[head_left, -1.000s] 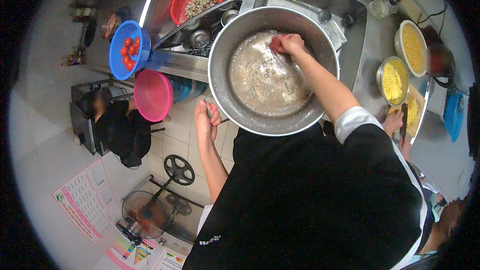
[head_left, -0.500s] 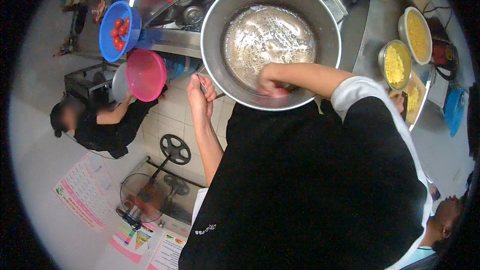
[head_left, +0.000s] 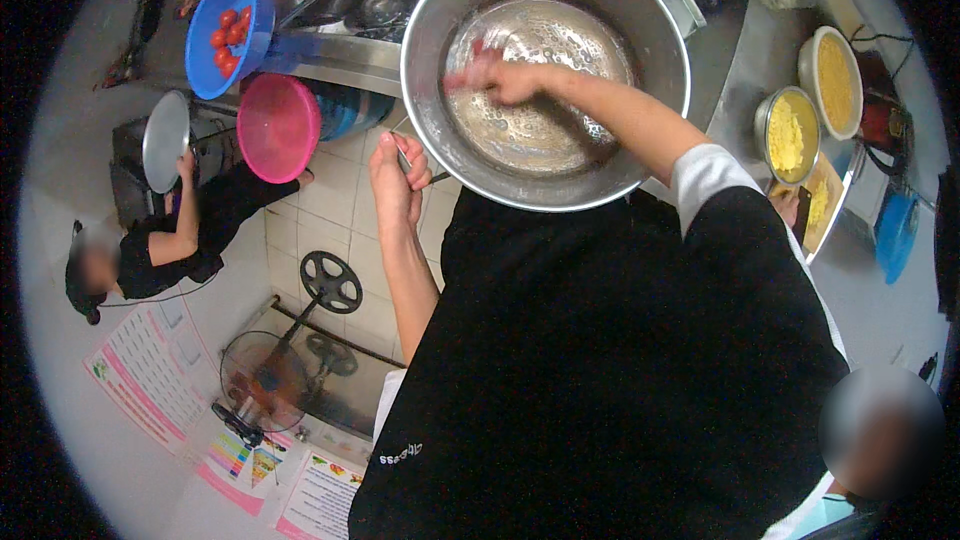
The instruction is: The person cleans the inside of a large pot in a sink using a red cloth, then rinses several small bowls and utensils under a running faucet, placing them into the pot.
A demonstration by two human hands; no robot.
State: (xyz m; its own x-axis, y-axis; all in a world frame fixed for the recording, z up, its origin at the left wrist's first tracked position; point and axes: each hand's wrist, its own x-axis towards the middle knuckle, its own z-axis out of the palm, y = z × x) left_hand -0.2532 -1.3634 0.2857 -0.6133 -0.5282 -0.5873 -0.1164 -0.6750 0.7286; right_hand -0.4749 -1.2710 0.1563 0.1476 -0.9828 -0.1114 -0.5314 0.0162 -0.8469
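A large metal pot (head_left: 640,50) stands in front of me with its mouth facing me. Wet streaks and bubbles cover its round bottom. My right hand (head_left: 515,83) reaches inside, pressed to the left part of the bottom. A small reddish-pink scrubbing pad or cloth (head_left: 470,70) lies under its fingers, smeared by motion, so its kind is unclear. Outside the rim, at the lower left, my left hand (head_left: 397,175) is closed round the pot's metal handle (head_left: 404,158).
At the left are a blue basin (head_left: 203,70) of tomatoes, a pink basin (head_left: 262,155), and a person (head_left: 170,240) holding a grey round lid (head_left: 165,145). A fan (head_left: 265,380) stands below. Bowls of yellow food (head_left: 785,140) sit at the right beside another person's hand (head_left: 787,206) with a knife (head_left: 802,215).
My right hand has swept from the pot's near wall up and left across the bottom. My left hand keeps its grip. The person at left has lifted the grey lid away from the pink basin.
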